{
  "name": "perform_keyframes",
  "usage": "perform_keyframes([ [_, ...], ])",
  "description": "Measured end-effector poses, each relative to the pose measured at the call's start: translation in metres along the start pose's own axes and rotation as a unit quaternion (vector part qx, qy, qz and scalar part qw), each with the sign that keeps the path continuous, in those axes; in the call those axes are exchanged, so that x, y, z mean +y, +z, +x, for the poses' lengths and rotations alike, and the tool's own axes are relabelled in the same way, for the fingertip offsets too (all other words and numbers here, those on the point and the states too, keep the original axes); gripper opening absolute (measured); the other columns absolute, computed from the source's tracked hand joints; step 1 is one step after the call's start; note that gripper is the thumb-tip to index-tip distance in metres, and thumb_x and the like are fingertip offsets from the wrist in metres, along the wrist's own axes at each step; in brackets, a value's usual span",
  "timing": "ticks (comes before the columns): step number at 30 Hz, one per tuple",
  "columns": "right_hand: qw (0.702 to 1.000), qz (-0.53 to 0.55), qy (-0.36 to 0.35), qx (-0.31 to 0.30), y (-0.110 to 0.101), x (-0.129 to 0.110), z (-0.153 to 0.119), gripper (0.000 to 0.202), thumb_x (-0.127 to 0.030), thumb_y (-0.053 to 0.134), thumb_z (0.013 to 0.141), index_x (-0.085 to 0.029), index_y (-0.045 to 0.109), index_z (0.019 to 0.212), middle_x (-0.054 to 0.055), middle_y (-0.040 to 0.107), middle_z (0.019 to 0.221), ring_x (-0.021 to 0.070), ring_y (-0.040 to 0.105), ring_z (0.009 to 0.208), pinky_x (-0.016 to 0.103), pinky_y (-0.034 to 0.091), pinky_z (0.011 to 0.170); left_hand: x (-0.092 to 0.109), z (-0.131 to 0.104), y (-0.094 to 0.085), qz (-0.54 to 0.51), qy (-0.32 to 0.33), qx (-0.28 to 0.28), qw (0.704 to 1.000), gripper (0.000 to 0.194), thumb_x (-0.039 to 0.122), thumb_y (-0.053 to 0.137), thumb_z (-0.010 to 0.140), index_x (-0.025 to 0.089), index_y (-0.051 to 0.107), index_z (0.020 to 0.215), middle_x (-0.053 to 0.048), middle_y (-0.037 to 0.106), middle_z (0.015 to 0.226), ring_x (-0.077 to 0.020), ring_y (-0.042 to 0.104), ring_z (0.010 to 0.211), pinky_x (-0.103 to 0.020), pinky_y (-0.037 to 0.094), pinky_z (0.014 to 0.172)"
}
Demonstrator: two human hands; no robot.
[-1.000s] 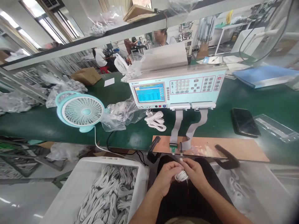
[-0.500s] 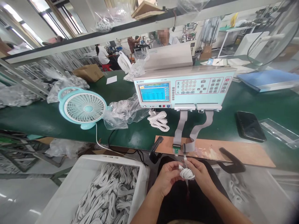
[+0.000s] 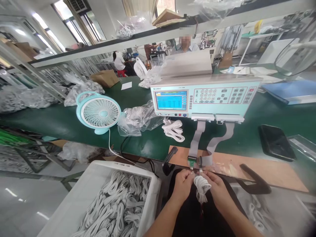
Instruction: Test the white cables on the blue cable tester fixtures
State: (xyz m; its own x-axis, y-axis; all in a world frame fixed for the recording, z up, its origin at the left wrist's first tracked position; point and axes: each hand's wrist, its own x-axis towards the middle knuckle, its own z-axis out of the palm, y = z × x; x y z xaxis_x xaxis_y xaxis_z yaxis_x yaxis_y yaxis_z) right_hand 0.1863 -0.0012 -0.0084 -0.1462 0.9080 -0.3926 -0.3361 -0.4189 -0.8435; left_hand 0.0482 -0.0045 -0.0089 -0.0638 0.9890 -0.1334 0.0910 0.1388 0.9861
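A bundled white cable (image 3: pixel 202 187) hangs between my hands, just below the wooden board's front edge. My left hand (image 3: pixel 184 184) is closed in a pinch right under the small green circuit board (image 3: pixel 192 163); what its fingertips grip is too small to make out. My right hand (image 3: pixel 215 186) pinches the cable's end at the connector of the right grey ribbon (image 3: pixel 208 144). Both ribbons run up to a tester (image 3: pixel 204 98) with a lit blue screen. Another coiled white cable (image 3: pixel 173 130) lies on the green table below the tester.
A white bin (image 3: pixel 98 164) full of bundled cables stands at lower left. On the green table (image 3: pixel 145 146) are a light blue fan (image 3: pixel 102 113), plastic bags and a black phone (image 3: pixel 276 142). Black clamps hold the wooden board (image 3: pixel 237 164). A person (image 3: pixel 185 46) sits behind the tester.
My left hand has moved up to the green board, off the cable bundle, which now hangs lower. The whole view has shifted, with things appearing further right.
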Motion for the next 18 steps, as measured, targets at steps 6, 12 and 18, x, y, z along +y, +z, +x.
perform_keyframes([
  [6,1.000,-0.002,0.008,-0.021,-0.005,0.002,0.002,0.034,-0.048,0.081,0.069,-0.019,0.074,0.084,0.003,0.067,0.072,0.0189,0.058,0.067,0.028,0.046,0.064,-0.002,-0.001,0.008,-0.039,-0.024,0.041,0.998,0.031,0.034,0.053,0.080,0.017,0.050,0.054,0.003,0.042,0.057,-0.0117,0.038,0.061,-0.025,0.029,0.059],
  [12,0.999,0.017,0.013,-0.026,-0.004,0.000,0.003,0.033,-0.047,0.082,0.070,-0.020,0.076,0.086,0.003,0.070,0.074,0.0181,0.060,0.068,0.027,0.048,0.066,-0.001,-0.004,0.016,-0.120,-0.070,0.090,0.986,0.034,0.040,0.059,0.079,0.015,0.057,0.056,0.002,0.047,0.056,-0.0112,0.040,0.059,-0.024,0.032,0.057],
  [18,0.999,-0.021,0.029,0.011,-0.009,-0.002,0.001,0.041,-0.051,0.086,0.058,-0.020,0.075,0.081,0.006,0.072,0.076,0.0235,0.065,0.069,0.032,0.050,0.062,-0.003,-0.006,0.026,-0.110,-0.075,0.120,0.984,0.032,0.039,0.062,0.077,0.014,0.062,0.058,0.002,0.047,0.055,-0.0104,0.039,0.057,-0.025,0.031,0.057],
])
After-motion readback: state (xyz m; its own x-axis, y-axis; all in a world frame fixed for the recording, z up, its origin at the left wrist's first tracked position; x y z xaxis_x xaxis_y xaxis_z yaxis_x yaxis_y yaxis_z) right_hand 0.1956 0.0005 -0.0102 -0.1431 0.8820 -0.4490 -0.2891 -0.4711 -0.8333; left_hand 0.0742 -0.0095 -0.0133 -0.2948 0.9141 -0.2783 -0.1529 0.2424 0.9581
